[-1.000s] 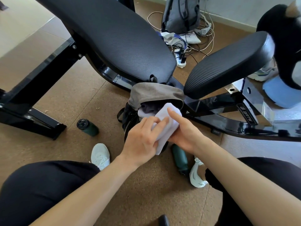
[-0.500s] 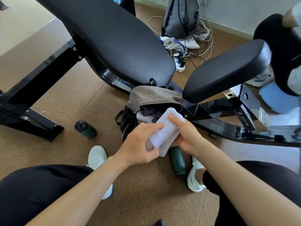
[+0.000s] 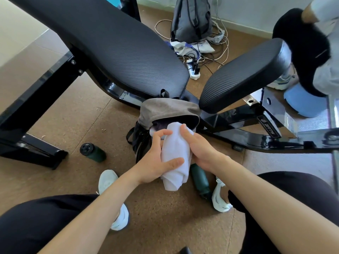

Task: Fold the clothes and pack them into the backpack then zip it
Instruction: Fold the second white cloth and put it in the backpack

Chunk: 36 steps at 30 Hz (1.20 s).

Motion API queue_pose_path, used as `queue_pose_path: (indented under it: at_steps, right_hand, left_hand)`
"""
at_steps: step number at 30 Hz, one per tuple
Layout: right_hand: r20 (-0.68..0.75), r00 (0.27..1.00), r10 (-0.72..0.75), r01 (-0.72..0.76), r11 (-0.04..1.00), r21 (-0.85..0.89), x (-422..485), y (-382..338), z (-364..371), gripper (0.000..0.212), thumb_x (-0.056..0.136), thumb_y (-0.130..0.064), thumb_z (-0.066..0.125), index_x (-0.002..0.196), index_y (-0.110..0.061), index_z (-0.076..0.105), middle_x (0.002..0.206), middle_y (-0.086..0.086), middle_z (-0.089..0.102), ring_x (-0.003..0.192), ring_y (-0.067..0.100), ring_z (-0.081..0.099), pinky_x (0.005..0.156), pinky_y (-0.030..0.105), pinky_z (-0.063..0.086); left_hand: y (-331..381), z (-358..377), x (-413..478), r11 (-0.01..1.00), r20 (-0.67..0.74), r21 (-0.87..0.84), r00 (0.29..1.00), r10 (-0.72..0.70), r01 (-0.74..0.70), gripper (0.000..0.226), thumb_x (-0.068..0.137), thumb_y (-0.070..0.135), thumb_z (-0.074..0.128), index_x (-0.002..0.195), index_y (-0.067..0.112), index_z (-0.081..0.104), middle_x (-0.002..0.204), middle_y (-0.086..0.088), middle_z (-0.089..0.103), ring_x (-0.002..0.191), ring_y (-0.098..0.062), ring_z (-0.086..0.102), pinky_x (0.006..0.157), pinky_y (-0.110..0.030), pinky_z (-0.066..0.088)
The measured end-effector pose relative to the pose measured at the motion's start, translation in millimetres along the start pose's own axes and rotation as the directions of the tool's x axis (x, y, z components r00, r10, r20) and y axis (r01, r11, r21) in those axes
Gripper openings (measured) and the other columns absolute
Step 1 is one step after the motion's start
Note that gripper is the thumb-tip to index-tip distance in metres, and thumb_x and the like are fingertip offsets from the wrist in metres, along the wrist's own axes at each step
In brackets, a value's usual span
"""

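Two hands (image 3: 176,153) clasp white garment (image 3: 175,158) between them (above open backpack (image 3: 165,109)).

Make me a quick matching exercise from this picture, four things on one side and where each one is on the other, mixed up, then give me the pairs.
Things:
1. white cloth
2. backpack
3. upright bottle
4. power strip

Places:
A. on the floor beyond the bench, among cables
B. between both hands
C. standing on the floor left of the backpack
D. open, under the bench pads

Pairs: 1-B, 2-D, 3-C, 4-A
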State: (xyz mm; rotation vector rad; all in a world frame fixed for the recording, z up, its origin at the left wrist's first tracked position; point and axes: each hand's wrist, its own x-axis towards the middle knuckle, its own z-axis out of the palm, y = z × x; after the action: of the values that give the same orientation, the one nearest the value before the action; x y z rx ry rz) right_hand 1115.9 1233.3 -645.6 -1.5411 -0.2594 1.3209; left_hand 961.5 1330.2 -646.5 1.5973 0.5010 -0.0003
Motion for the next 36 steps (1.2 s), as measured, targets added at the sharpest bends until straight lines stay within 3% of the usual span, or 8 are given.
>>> queue_pose_path:
  at_steps: [5,10,16,20,24,27,32,36]
  right_hand:
    - [-0.028,1.000,0.013,-0.014,0.999,-0.040,2.5,0.4,1.2,0.053,0.100,-0.060,0.046,0.120,-0.016,0.069,0.111,0.005,0.077,0.107,0.021,0.073,0.103,0.045,0.054]
    - [-0.026,0.998,-0.057,0.055,0.996,-0.063,3.6,-7.8,3.4,0.038,0.105,-0.047,0.046,0.106,-0.019,0.071,0.106,0.005,0.077,0.102,0.019,0.073,0.092,0.036,0.058]
    - [-0.156,0.979,-0.129,0.070,0.938,-0.339,13.3,-6.0,6.6,0.038,0.098,-0.038,0.062,0.131,-0.022,0.053,0.120,0.001,0.062,0.110,0.018,0.062,0.098,0.041,0.055]
    - [-0.040,0.929,-0.367,0.229,0.657,-0.718,10.2,-12.2,2.0,0.047,0.093,-0.032,0.068,0.137,-0.023,0.055,0.125,0.000,0.048,0.112,0.017,0.052,0.096,0.027,0.041]
    - [0.079,0.908,-0.411,0.197,0.252,-0.948,20.4,-38.4,-14.4,0.050,0.092,-0.037,0.065,0.141,-0.031,0.053,0.146,0.008,0.035,0.132,0.034,0.033,0.109,0.045,0.039]
    - [0.054,0.913,-0.404,0.098,0.091,-0.991,46.2,-48.3,-35.2,0.058,0.092,-0.035,0.064,0.147,-0.036,0.046,0.159,0.012,0.018,0.136,0.043,0.024,0.109,0.054,0.039]
    - [-0.053,0.965,-0.256,0.005,0.220,-0.975,91.8,-31.4,-54.0,0.062,0.095,-0.032,0.062,0.152,-0.039,0.040,0.163,0.011,0.008,0.139,0.044,0.019,0.113,0.051,0.032]
    - [-0.009,0.933,-0.359,0.099,0.281,-0.955,112.2,-30.7,-55.7,0.065,0.094,-0.024,0.066,0.153,-0.032,0.040,0.154,0.009,0.032,0.135,0.037,0.038,0.107,0.050,0.044]
  left_hand:
    - [9.0,-0.6,0.8,0.996,0.000,0.087,1.000,0.027,-0.027,0.073,0.086,0.021,0.081,0.137,0.048,0.036,0.130,0.020,0.045,0.104,0.017,0.055,0.081,-0.010,0.050]
    - [8.9,-1.3,2.6,0.998,-0.124,0.059,0.992,0.034,-0.027,0.066,0.081,0.019,0.085,0.132,0.042,0.051,0.125,0.020,0.052,0.103,0.012,0.058,0.076,-0.012,0.052]
    - [-4.6,-2.6,9.2,0.999,-0.321,0.051,0.947,0.006,0.011,0.064,0.079,0.024,0.088,0.131,0.040,0.055,0.127,0.017,0.054,0.115,-0.006,0.056,0.093,-0.036,0.054]
    - [-10.7,-6.4,12.0,0.997,-0.458,0.027,0.888,-0.046,0.065,0.064,0.079,0.029,0.087,0.131,0.041,0.053,0.128,0.011,0.052,0.117,-0.013,0.053,0.092,-0.037,0.053]
    - [-18.9,-11.8,12.8,0.992,-0.510,0.007,0.854,-0.104,0.125,0.061,0.082,0.031,0.084,0.131,0.043,0.050,0.130,0.011,0.049,0.118,-0.016,0.050,0.092,-0.040,0.052]
    - [-28.8,-16.2,14.2,0.986,-0.559,-0.041,0.814,-0.156,0.161,0.063,0.082,0.030,0.084,0.134,0.040,0.051,0.132,0.010,0.048,0.119,-0.017,0.049,0.087,-0.036,0.049]
    - [-49.1,-22.0,21.5,0.942,-0.569,0.052,0.785,-0.245,0.331,0.063,0.085,0.034,0.080,0.139,0.038,0.047,0.128,0.002,0.049,0.111,-0.020,0.049,0.081,-0.035,0.046]
    - [-74.3,-8.9,39.7,0.893,-0.420,0.134,0.841,-0.341,0.429,0.061,0.084,0.036,0.078,0.137,0.042,0.048,0.129,0.000,0.050,0.110,-0.023,0.053,0.074,-0.033,0.044]
